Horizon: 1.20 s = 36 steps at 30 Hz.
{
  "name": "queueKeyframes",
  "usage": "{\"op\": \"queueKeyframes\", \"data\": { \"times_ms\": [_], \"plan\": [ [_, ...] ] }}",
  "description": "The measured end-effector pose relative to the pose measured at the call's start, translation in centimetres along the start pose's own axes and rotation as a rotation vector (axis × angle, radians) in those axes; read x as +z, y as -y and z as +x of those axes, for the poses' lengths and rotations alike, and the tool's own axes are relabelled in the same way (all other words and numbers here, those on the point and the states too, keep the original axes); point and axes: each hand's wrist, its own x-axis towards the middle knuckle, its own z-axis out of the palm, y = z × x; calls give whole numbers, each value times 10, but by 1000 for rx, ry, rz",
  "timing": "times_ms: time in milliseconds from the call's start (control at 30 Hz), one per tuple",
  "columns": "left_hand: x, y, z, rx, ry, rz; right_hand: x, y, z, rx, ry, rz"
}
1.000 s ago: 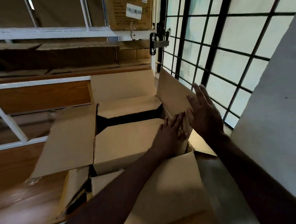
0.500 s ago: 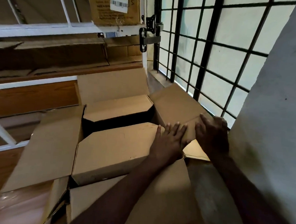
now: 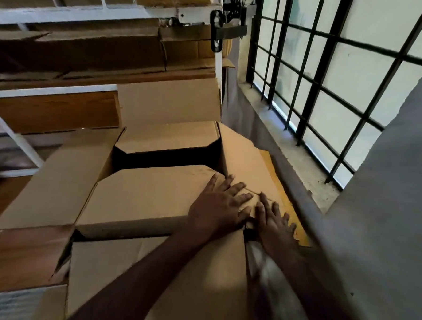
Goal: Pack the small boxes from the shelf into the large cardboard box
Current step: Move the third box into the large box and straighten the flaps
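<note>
Below the white shelf (image 3: 110,12), the large cardboard box (image 3: 57,188) stands open with its flaps spread. Inside it lies a small box (image 3: 142,197), its top just under the left hand (image 3: 218,209), whose fingers (image 3: 238,187) lie straight and flat, reaching onto the right flap (image 3: 246,166). Beside it, the right hand (image 3: 276,224) presses that flap down with fingers spread open, near the barred window (image 3: 331,80).
</note>
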Motion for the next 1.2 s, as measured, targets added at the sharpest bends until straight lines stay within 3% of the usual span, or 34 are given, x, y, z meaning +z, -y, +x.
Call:
{"op": "queueKeyframes", "data": {
  "times_ms": [100,233,367,433,533,633,767,933,1033,1200],
  "plan": [
    [-2,-3,-2,-16,10,18,27,-5,9,-70,-19,147],
    [-2,-4,-2,-16,18,19,40,-15,13,12,2,268],
    [-3,-1,-5,-27,5,-32,9,-7,9,57,-31,343],
    [-10,5,-7,-64,-48,-185,-10,-1,11,69,-153,263],
    [-25,32,-19,-198,-191,-446,-40,25,14,-80,-363,148],
    [-28,81,-41,-345,-229,-408,-52,61,36,-233,-253,212],
    [-23,152,-79,-506,-132,-365,-55,119,58,-301,-186,280],
    [-9,208,-118,-615,-67,-324,-57,164,77,-219,-89,179],
    [-11,222,-132,-610,-113,-348,-55,179,81,-156,-34,153],
    [-25,232,-143,-583,-183,-354,-63,195,72,-68,-128,151]
  ]
}}
